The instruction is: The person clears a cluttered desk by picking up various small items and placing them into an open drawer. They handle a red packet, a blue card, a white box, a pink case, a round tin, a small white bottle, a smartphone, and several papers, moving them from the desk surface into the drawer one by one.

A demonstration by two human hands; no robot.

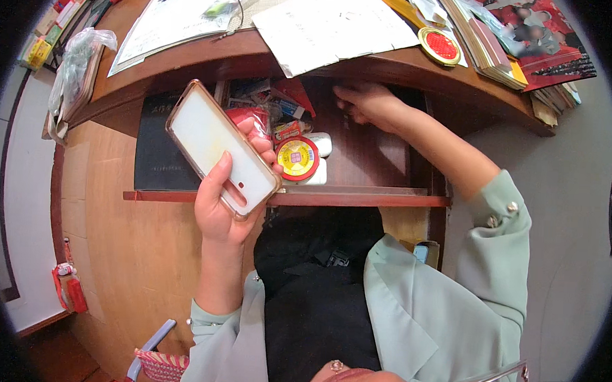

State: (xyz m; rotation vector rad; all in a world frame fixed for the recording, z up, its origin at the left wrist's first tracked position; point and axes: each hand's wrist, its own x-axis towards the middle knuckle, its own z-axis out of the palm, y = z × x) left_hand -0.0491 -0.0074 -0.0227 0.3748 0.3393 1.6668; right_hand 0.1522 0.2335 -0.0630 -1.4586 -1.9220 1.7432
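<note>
A phone case point(209, 135) with a white inner face and a gold-brown edge is gripped by my left hand point(225, 208). My thumb lies across the case, and skin shows through its long cutout. The case is tilted above the left part of an open wooden drawer point(360, 201). Inside the drawer, toward the back right, my right hand point(372, 106) has its fingers loosely bent and apart, with nothing visible in them. Left of this hand are a round yellow-and-red container point(297, 158), white objects point(319, 144), a red packet point(254, 117) and small packages.
A black notebook point(166, 151) lies at the drawer's left side. The desk edge point(182, 66) overhangs the drawer's back. On the desktop are white papers point(333, 32), a round red-and-gold lid point(439, 46) and stacked books point(486, 45). A plastic bag point(79, 61) hangs at the left.
</note>
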